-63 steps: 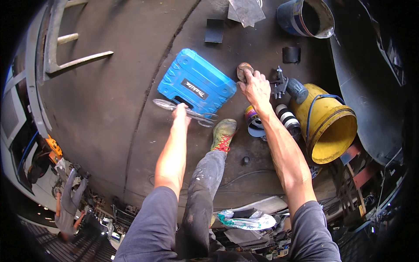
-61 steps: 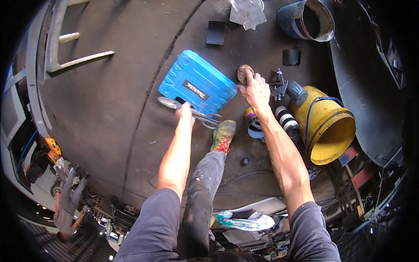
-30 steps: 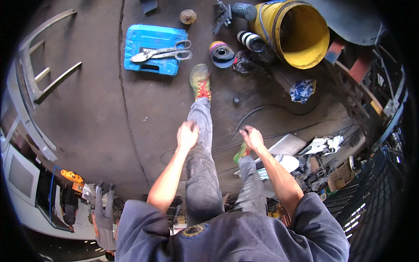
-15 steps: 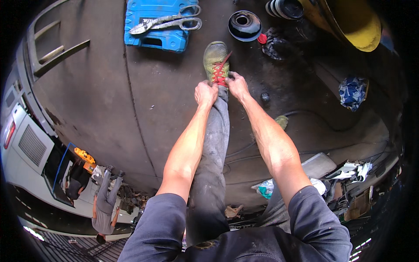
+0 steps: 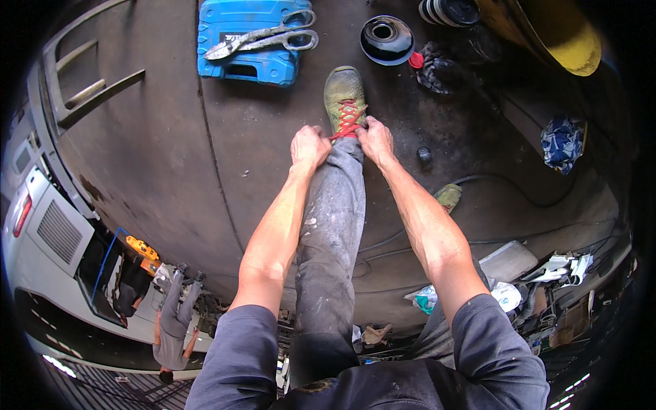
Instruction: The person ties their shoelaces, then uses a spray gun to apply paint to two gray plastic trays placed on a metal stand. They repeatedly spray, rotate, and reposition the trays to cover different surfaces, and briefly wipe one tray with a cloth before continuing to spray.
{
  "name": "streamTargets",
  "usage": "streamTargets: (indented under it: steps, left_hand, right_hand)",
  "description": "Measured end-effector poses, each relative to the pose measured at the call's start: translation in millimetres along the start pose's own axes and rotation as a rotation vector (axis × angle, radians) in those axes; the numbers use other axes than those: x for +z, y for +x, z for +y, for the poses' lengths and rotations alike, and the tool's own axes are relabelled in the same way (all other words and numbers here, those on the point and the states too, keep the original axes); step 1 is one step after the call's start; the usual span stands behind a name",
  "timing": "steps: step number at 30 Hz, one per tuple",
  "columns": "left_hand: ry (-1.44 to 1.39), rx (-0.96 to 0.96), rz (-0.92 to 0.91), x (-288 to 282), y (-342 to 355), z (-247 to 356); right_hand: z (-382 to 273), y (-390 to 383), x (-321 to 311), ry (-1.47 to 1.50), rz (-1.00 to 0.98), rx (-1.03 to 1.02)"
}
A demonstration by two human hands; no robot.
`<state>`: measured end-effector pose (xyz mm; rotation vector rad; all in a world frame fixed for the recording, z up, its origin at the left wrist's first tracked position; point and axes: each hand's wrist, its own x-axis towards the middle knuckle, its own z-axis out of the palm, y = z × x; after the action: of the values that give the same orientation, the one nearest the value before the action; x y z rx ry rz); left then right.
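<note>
On my outstretched leg is a dusty yellow-green shoe (image 5: 344, 87) with a red shoelace (image 5: 348, 117) crossing its tongue. At the left of the ankle my left hand (image 5: 311, 146) is closed, pinching one end of the lace, which runs taut to the knot area. My right hand (image 5: 376, 139) is closed at the right side of the ankle, with the other lace end between its fingers; the fingertips are partly hidden. Grey dusty trousers (image 5: 330, 198) cover the leg below both hands.
Beyond the shoe lie a blue tool case (image 5: 249, 65) with metal snips (image 5: 266, 39) on it, and a dark funnel (image 5: 387, 39). A yellow curved part (image 5: 577, 48) stands far right. My other shoe (image 5: 448, 197) rests near a hose (image 5: 506, 179). Two people (image 5: 176, 328) are at lower left.
My left hand has moved left, away from the shoe, drawing the lace outward. The loose lace end that lay across the shoe's top no longer sticks up there. My right hand stays near the ankle.
</note>
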<state>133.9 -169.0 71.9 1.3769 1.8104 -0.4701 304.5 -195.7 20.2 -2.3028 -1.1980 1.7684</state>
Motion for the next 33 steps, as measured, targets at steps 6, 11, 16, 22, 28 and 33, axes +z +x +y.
streamTargets:
  steps: [6,11,16,22,28,33]
  left_hand:
    - [-0.438,-0.158,-0.166,19.5,18.5,-36.7]
    - [-0.166,-0.262,-0.183,-4.4,3.4,-16.8]
    - [-0.271,-0.092,0.111,-4.9,-7.4,7.9]
    - [-0.12,-0.004,-0.04,7.3,-6.3,24.3]
    - [-0.149,-0.002,-0.1,18.1,-1.9,-3.0]
    - [-0.292,-0.098,-0.193,3.8,-11.3,6.6]
  right_hand:
    - [-2.6,-1.8,-0.3,-0.016,-0.022,-0.033]
    - [1.6,5.8,-8.7,-0.061,-0.082,-0.103]
    - [-3.7,5.3,-11.0,-0.072,-0.09,-0.12]
    - [-2.2,6.4,-14.4,-0.062,-0.114,-0.1]
    - [-5.1,6.9,-21.3,-0.023,-0.197,-0.094]
    - [-2.0,7.4,-23.6,0.016,-0.218,-0.1]
